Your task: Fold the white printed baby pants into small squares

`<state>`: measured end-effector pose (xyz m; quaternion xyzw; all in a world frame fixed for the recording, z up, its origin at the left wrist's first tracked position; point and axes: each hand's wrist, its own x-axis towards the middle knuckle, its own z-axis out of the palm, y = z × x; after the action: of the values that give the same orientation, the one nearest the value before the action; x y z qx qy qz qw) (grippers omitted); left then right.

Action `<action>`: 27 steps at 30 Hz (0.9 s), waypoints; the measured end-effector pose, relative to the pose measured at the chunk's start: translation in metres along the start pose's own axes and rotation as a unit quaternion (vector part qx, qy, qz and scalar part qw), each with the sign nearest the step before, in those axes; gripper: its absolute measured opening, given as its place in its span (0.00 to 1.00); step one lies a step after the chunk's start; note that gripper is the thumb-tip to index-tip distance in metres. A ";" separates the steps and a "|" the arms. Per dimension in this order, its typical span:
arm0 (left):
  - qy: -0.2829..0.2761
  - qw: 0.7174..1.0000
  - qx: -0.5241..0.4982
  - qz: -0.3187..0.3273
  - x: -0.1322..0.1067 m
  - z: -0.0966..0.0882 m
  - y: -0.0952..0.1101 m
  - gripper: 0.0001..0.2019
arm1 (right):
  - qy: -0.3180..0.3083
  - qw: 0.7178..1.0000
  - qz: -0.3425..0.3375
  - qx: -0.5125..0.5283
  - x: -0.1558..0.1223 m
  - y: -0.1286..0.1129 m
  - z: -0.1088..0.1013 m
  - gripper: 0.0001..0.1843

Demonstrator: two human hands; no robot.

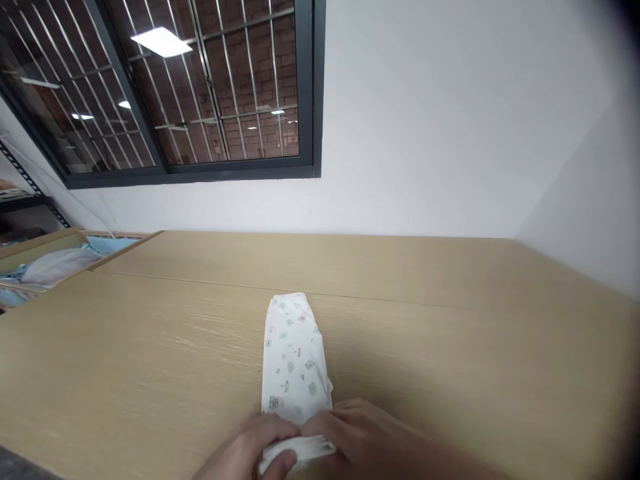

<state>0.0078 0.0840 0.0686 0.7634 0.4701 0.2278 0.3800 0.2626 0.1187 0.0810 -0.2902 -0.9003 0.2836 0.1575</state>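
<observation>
Head view: left fingers (274,427), right fingers (326,427) clamped on folded cloth (296,357); print (273,403) unreadable.

Cloth (295,353): is lying lengthwise on the worktop (150,360), its near end sitting between left fingers (275,425) and right fingers (325,423). Open box (45,247): is standing at left, fabric (63,265) resting inside. Wall (425,120): is rising behind the worktop, window (200,100) occupying its left part.

Near end of patterned white cloth (297,357) partly covered by left hand (255,440), cut off by bottom edge, and right hand (350,430). Window (200,87) cut off at top, wooden box (47,243) at left.
</observation>
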 end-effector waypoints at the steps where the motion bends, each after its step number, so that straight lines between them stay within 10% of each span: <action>1: -0.010 1.000 -0.026 -0.008 -0.002 -0.006 0.004 0.13 | -0.001 1.000 0.023 0.017 0.000 -0.003 -0.005 0.17; 6: 0.065 0.998 0.006 0.003 0.005 -0.034 0.014 0.28 | 0.059 0.991 0.088 0.085 0.020 -0.006 -0.036 0.08; 14: 0.204 0.978 0.012 0.041 0.097 -0.070 -0.017 0.14 | 0.247 0.963 0.089 0.068 0.097 0.056 -0.049 0.13; 22: 0.227 0.970 0.068 -0.044 0.181 -0.070 -0.068 0.13 | 0.284 0.952 0.111 -0.018 0.162 0.140 -0.035 0.04; 27: 0.255 0.951 0.162 -0.066 0.177 -0.061 -0.047 0.15 | 0.293 0.947 0.118 -0.053 0.164 0.143 -0.038 0.07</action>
<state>0.0198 0.2762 0.0667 0.6988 0.6310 0.3097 0.1327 0.2134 0.3316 0.0445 -0.4721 -0.7877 0.1548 0.3642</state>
